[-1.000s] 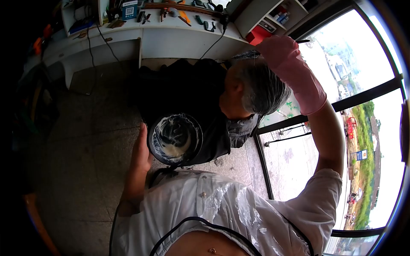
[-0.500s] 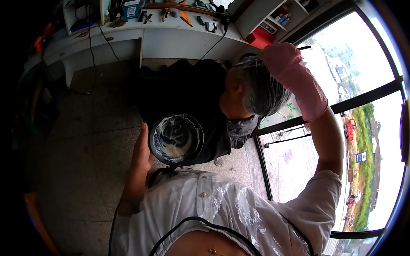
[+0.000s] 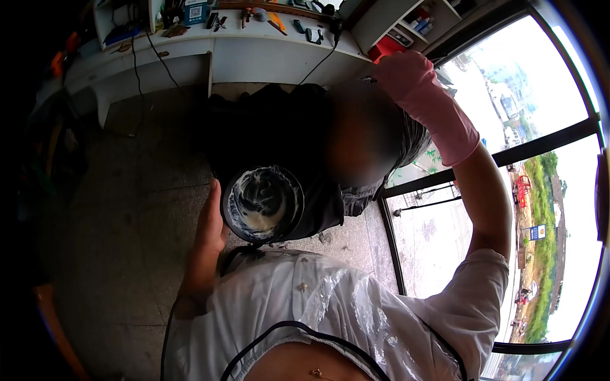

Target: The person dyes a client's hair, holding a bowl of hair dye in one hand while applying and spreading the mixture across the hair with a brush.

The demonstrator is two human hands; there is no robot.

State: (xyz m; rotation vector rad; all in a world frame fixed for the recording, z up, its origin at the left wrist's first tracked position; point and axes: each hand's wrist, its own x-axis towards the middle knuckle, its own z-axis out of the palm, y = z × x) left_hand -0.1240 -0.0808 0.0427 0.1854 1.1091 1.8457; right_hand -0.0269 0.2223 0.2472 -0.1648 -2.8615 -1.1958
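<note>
My left hand point(image 3: 211, 219) holds a black bowl point(image 3: 298, 206) by its left side, with its fingers mostly hidden at the rim. White and cream-coloured paste point(image 3: 262, 220) coats the inside of the bowl. In a pink glove, my right hand point(image 3: 405, 73) is raised at the head of a seated person point(image 3: 273, 127) draped in a black cape. Its fingers are bent closed, and what they hold is hidden. The person's wet-looking hair point(image 3: 414, 141) shows below the glove.
A white counter point(image 3: 254, 47) with tools, cords and small items runs along the top. Shelves point(image 3: 406, 28) and a red box point(image 3: 386, 47) stand at the upper right. Large windows with dark frames point(image 3: 546, 136) line the right side.
The seated person's head has turned, so the hair shows less. My right hand has moved slightly up and left, and the dark handle seen beyond it earlier no longer shows. The bowl has barely moved.
</note>
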